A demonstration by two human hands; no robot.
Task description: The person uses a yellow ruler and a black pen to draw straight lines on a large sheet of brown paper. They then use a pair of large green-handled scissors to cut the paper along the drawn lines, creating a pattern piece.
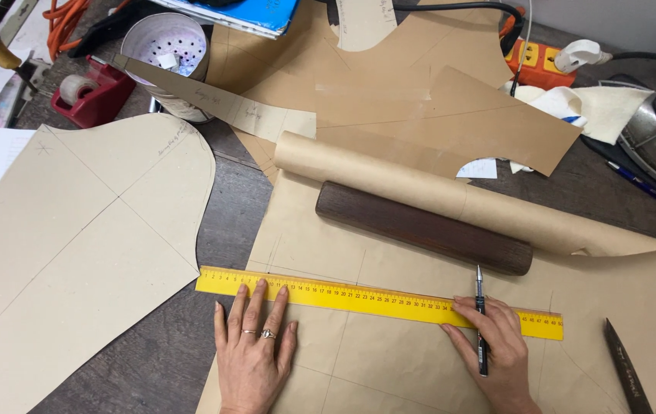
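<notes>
On the brown paper [389,368], left hand [253,349] flat on yellow ruler [378,300]; right hand [497,349] grips pen [481,326], wrists cropped.

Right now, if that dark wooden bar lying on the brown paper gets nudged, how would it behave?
The dark wooden bar looks solid and thick, so probably heavy for its size and stiff. Its rounded edges suggest it might roll slightly, though the paper roll right behind it would likely stop it. It seems to weigh down the brown paper.
</notes>
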